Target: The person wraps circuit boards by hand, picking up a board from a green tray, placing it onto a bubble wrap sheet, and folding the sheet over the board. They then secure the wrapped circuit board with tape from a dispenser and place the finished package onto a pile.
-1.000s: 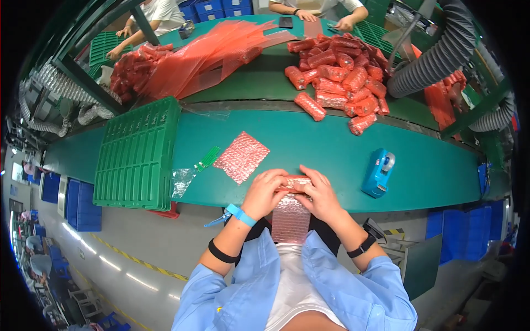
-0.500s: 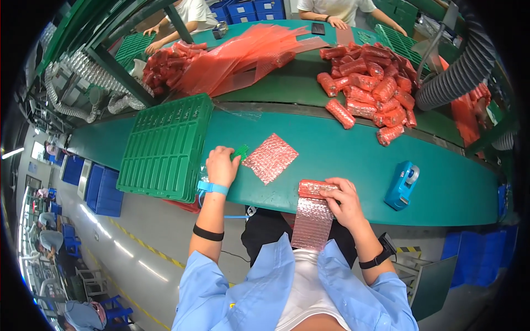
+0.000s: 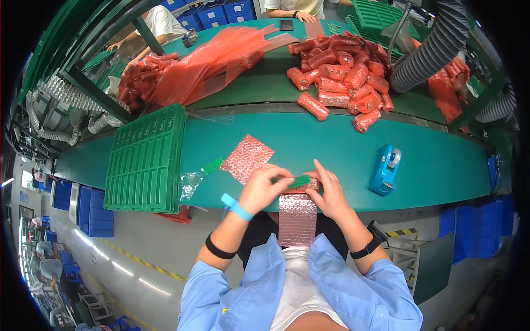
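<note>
My left hand (image 3: 266, 188) pinches a flat green strip (image 3: 300, 181) and holds it over the far end of a sheet of pink bubble wrap (image 3: 298, 219). That sheet lies across the table's near edge and hangs down toward my lap. My right hand (image 3: 331, 194) grips the wrap's far right corner between thumb and fingers, with the index finger raised. Part of the wrap under both hands is hidden. Another square of bubble wrap (image 3: 247, 158) lies flat beyond my left hand. Beside it are another green strip (image 3: 213, 166) and a crumpled clear plastic bag (image 3: 190, 185).
A stack of green trays (image 3: 144, 160) overhangs the table's left side. A blue tape dispenser (image 3: 386, 171) stands to the right. Beyond the ledge lie a heap of red-wrapped rolls (image 3: 353, 74) and loose red bubble sheets (image 3: 212, 63). Co-workers sit across the table.
My left hand has moved right from beside the trays to the wrap, bringing a green strip. The wrap's rolled far end now appears flatter under my right hand. The view has shifted rightward.
</note>
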### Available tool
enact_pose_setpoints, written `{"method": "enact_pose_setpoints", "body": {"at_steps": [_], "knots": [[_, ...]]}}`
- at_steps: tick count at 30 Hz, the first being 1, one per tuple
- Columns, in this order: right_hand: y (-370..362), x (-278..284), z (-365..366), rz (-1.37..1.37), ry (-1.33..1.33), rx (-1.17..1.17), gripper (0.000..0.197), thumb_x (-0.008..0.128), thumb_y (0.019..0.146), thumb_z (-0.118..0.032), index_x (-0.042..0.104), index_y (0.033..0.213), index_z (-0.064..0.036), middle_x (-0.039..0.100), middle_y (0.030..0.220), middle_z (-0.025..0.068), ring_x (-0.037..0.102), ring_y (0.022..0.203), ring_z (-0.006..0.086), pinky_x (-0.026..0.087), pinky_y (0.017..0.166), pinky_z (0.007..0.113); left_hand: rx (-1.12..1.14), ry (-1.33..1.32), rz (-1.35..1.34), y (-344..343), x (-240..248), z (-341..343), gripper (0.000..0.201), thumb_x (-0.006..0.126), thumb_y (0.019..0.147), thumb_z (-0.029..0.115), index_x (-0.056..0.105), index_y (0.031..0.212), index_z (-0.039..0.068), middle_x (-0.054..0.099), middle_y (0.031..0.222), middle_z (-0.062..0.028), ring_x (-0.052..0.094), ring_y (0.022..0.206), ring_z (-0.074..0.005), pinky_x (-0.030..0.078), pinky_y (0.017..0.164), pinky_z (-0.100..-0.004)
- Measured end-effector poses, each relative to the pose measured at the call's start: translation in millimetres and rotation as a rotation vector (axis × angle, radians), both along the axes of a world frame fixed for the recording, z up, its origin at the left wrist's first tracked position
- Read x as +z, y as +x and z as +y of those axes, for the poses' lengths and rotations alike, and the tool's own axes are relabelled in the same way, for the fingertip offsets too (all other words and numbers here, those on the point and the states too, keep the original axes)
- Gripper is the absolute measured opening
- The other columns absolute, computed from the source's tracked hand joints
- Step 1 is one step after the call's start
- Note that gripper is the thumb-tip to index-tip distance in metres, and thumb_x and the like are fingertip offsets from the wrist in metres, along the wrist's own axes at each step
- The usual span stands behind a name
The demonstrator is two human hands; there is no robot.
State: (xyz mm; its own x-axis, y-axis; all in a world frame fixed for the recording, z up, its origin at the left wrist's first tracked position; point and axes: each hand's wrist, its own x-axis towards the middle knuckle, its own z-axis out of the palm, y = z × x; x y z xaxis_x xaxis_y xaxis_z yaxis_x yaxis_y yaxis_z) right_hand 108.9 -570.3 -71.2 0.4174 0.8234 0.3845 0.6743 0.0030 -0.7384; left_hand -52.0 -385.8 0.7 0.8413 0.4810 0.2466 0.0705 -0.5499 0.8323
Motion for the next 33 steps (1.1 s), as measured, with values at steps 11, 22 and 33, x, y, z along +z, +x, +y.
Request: {"method": "enact_pose_setpoints", "body": {"at_steps": [11, 22, 33], "knots": [[2.9, 1.7, 0.2, -0.078, -0.027, 0.032, 0.054, 0.081, 0.088, -0.011, 0.066, 0.139, -0.0076, 0.074, 0.134, 0.0099, 0.067, 0.124, 0.0344, 0.047, 0.113, 0.051, -0.067, 0.142, -0.007, 20.7, -30.3, -4.6, 0.012, 0.082, 0.089, 0.013, 0.080, 0.097, 0.004, 0.073, 0.089, -0.0112, 0.069, 0.087, -0.0313, 0.056, 0.078, -0.0419], [5.6, 13.6, 0.2, -0.050, -0.034, 0.074, 0.043, 0.081, 0.088, -0.013, 0.072, 0.129, -0.0057, 0.074, 0.137, 0.0103, 0.067, 0.126, 0.0335, 0.046, 0.116, 0.048, 0.025, 0.286, 0.007, 11.4, -49.9, -14.8, 0.019, 0.080, 0.092, 0.012, 0.078, 0.109, 0.003, 0.076, 0.102, -0.0131, 0.072, 0.093, -0.0329, 0.058, 0.085, -0.0427], [9.6, 36.4, 2.5, -0.006, -0.231, 0.117, 0.040, 0.084, 0.083, -0.010, 0.071, 0.120, -0.0027, 0.070, 0.125, 0.0172, 0.066, 0.116, 0.0367, 0.055, 0.097, 0.048, -0.053, 0.382, -0.160, 7.7, -45.8, -18.4, 0.024, 0.084, 0.088, 0.013, 0.076, 0.109, 0.005, 0.075, 0.117, -0.0125, 0.071, 0.106, -0.0345, 0.058, 0.092, -0.0457]]}}
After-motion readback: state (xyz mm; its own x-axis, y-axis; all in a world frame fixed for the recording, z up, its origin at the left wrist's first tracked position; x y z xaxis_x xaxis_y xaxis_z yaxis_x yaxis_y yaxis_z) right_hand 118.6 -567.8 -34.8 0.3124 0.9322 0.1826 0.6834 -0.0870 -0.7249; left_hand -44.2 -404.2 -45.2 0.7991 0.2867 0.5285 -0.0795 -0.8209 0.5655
